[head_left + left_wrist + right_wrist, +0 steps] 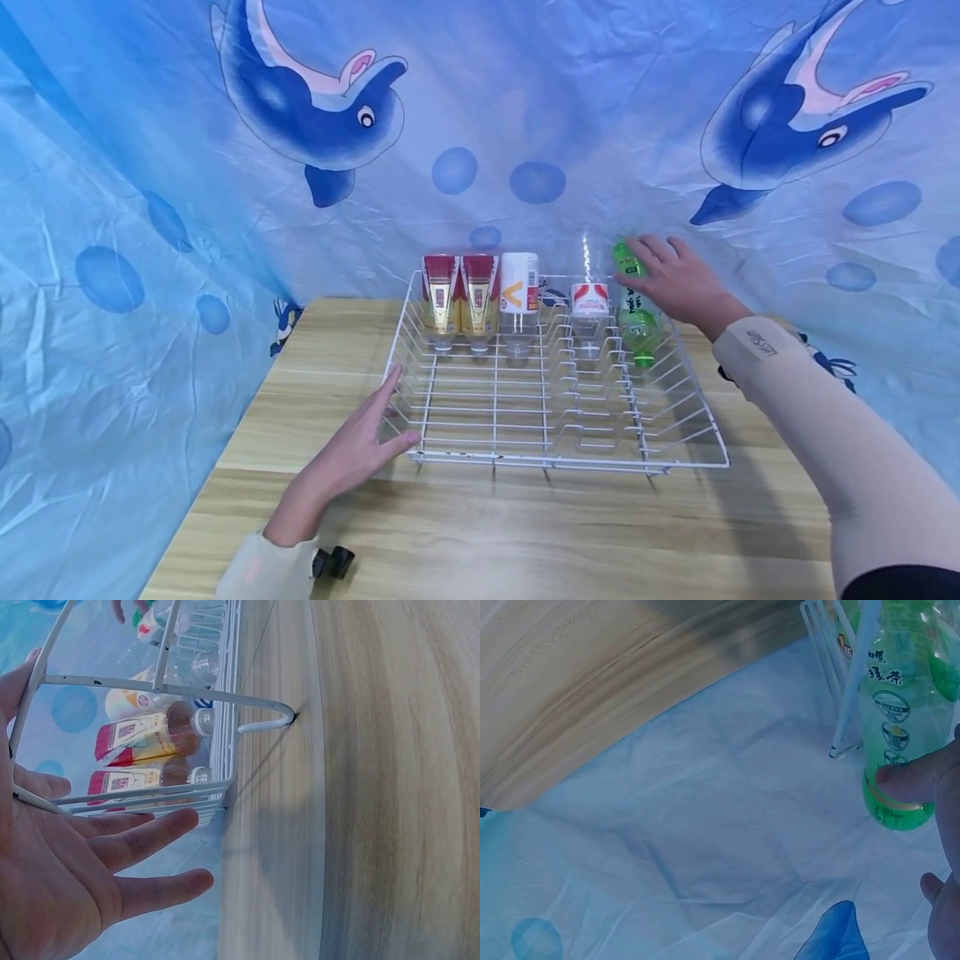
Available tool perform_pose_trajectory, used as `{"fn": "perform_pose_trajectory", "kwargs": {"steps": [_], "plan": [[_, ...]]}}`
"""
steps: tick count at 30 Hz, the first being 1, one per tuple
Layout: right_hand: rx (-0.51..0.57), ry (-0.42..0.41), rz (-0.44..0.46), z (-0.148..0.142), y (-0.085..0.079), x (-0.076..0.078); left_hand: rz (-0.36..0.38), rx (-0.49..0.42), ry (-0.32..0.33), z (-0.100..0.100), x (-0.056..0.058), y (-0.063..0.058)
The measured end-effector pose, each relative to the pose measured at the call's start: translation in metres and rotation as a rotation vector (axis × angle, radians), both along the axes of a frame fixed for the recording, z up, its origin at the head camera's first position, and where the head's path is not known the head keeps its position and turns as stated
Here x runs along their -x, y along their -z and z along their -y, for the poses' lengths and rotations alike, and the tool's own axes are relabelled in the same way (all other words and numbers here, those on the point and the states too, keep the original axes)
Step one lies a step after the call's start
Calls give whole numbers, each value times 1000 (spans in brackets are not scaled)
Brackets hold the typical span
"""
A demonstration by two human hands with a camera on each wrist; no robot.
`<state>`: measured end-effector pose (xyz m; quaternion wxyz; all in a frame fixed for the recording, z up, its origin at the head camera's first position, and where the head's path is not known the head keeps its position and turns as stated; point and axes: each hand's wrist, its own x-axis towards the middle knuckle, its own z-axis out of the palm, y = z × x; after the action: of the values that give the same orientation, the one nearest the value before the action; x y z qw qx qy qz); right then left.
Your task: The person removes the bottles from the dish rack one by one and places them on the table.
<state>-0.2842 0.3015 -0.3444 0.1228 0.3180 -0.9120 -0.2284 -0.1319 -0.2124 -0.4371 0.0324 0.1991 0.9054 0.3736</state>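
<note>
A white wire rack point(517, 457) stands on the wooden table with a row of upside-down bottles along its back. At the back right, my right hand point(678, 279) grips a green tea bottle point(640, 325) near its upturned base. The bottle's neck points down into the rack, and the right wrist view shows the thumb point(911, 778) pressed on its side. At the rack's front left corner is my left hand point(360, 446), its fingers spread and straight beside the wires. Nothing is held in it.
Two red-and-gold bottles point(441, 296) point(478, 296), a bottle with a white and orange label point(517, 287) and a clear bottle with a red-and-white label point(589, 300) stand inverted in the rack. A blue dolphin-print sheet point(487, 100) hangs right behind the table point(480, 533).
</note>
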Motion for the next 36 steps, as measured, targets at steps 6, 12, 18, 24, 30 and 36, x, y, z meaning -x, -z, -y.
{"fn": "perform_pose_trajectory", "kwargs": {"steps": [6,12,18,24,30,36], "plan": [[-37,4,1,1,6,8,-10,-4,5,1,1,-1],[-50,11,-19,0,11,11,3,-13,0,1,1,1],[-28,45,-4,-8,15,12,-1,-18,4,1,2,3],[-22,31,-6,-8,15,11,-3,-27,3,1,4,3],[-40,12,-11,-10,15,9,-7,-34,8,1,6,5],[-58,11,-10,-13,16,9,-6,-33,7,1,6,5]]}}
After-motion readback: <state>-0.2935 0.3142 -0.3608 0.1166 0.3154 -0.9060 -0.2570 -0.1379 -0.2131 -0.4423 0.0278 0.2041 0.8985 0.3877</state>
